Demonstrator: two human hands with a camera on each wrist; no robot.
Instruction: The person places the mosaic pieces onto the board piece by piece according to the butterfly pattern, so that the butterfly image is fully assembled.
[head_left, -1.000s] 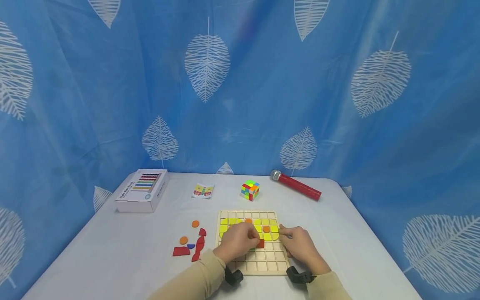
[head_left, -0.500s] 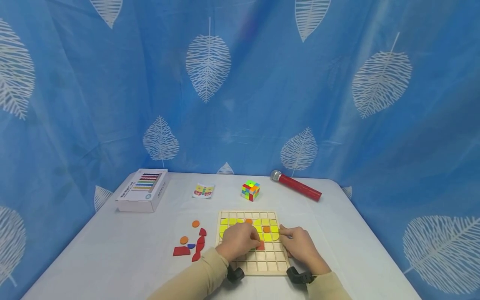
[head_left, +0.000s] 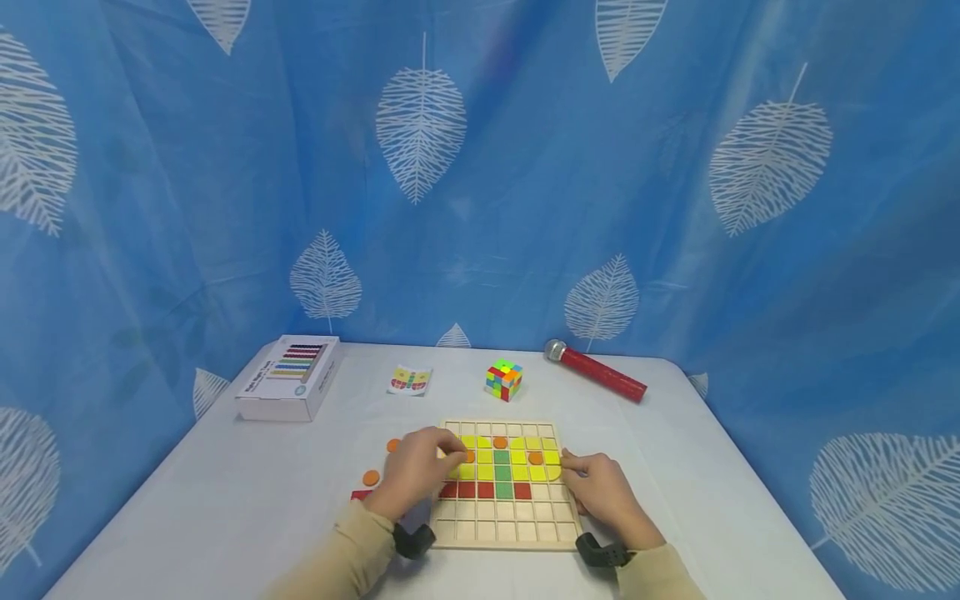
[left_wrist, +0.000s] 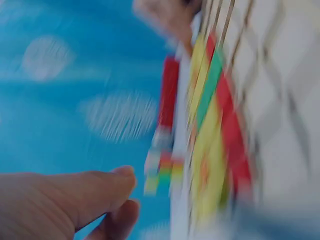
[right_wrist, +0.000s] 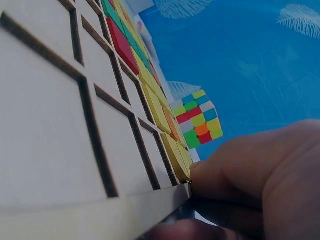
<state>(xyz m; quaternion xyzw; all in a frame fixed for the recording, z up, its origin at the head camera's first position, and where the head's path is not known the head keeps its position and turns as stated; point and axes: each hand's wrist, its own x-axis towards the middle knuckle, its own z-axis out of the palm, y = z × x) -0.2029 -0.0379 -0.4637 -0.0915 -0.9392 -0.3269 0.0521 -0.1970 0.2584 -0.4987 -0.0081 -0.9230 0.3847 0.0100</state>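
A wooden grid board (head_left: 506, 547) lies in front of me, with yellow tiles (head_left: 519, 472), green tiles (head_left: 503, 473), orange discs (head_left: 535, 457) and a row of red squares (head_left: 522, 491) set in its cells. My left hand (head_left: 416, 467) hovers over the board's left edge, holding nothing; a small gap shows between thumb and finger in the left wrist view. My right hand (head_left: 603, 492) pinches the board's right edge, its thumb beside a yellow corner tile (right_wrist: 174, 156) in the right wrist view.
Left of the board lie loose orange discs (head_left: 371, 477) and a red piece (head_left: 360, 494), other pieces hidden behind my left hand. Farther back stand a white box (head_left: 288, 379), a picture card (head_left: 409, 381), a puzzle cube (head_left: 503, 381) and a red microphone (head_left: 600, 373). A blue curtain (head_left: 510, 208) hangs behind.
My left hand has let go of the red square beside the green column and moved left, uncovering the red row and green tiles. The right hand keeps its place at the board's edge.
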